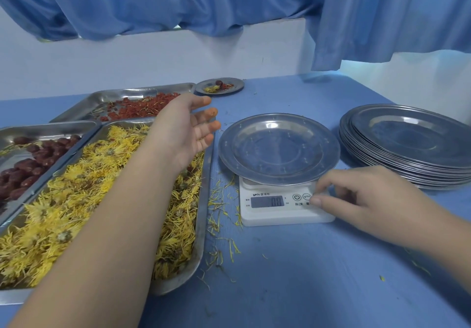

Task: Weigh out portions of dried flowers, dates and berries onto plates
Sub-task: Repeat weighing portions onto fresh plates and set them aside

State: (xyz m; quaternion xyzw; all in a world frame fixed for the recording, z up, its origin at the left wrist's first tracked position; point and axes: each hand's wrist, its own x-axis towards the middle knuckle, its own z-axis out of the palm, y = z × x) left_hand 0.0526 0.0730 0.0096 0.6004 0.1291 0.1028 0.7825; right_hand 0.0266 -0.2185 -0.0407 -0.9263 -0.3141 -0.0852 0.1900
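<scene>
The left hand (187,128) is held open above the far end of the tray (204,213) of dried flowers (76,200), with the palm turned toward the right and the fingers spread; nothing is grasped by it. The flowers lie directly below this hand and toward the person. The long axis of the tray runs from the near edge of the counter (305,276) away from the person, almost along the forearm.

The empty plate (279,146) is set on the scale (280,213), just to the right of the left fingertips, so only a short path across the tray rim is needed. The right hand (356,195) rests at the right side of the scale's front panel with loosely bent fingers. One fingertip is laid on the buttons and nothing is held. The display appears to read zero.

It is judged that the flowers will be taken by the left hand, which is clearly nearer: a lowering into the pile, then a movement to the right. The dates (28,172) lie farther left and the berries (137,108) beyond the hand, both on the left hand's side. A stack of plates (407,144) stands to the right of the scale.
</scene>
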